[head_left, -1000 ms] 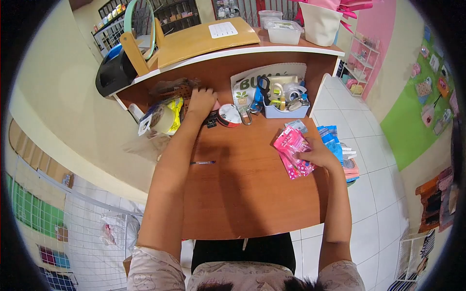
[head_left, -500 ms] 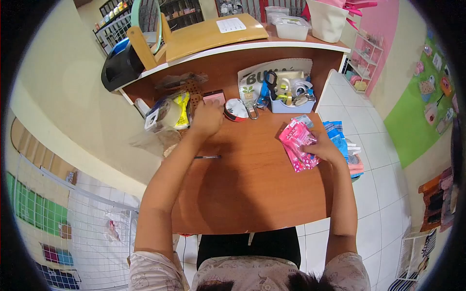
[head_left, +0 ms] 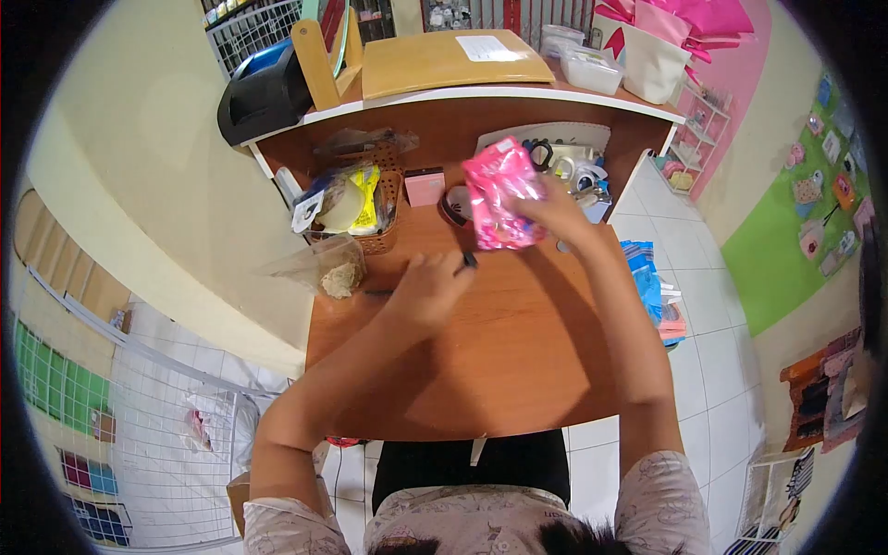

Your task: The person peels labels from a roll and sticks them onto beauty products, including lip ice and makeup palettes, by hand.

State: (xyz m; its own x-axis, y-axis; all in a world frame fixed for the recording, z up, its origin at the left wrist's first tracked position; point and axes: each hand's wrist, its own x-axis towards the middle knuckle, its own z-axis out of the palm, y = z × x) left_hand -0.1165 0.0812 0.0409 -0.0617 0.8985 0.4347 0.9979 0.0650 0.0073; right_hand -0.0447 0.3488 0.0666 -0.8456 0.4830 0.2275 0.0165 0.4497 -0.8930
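My right hand (head_left: 558,215) grips a shiny pink plastic packet (head_left: 502,190), raised over the back of the wooden desk. My left hand (head_left: 430,289) is closed around a small object with a black end (head_left: 470,260), low over the middle of the desk; the rest of it is hidden by my fingers. Beside that hand a dark pen (head_left: 377,292) lies partly covered. Behind the packet, a round dark-sided case (head_left: 456,205) is half hidden. A pink box (head_left: 425,188) stands to its left.
At the left are a brown basket (head_left: 381,242) with a yellow packet (head_left: 367,199) and a clear bag (head_left: 341,274) of pale stuff. A tool bin (head_left: 597,211) sits back right. Blue packets (head_left: 641,277) show past the desk's right edge. Above, the shelf holds a brown folder (head_left: 444,69).
The right hand has lifted the pink packet from the desk's right side and carried it left. My left hand has come back toward me from beside the pink box and now holds a black-ended object.
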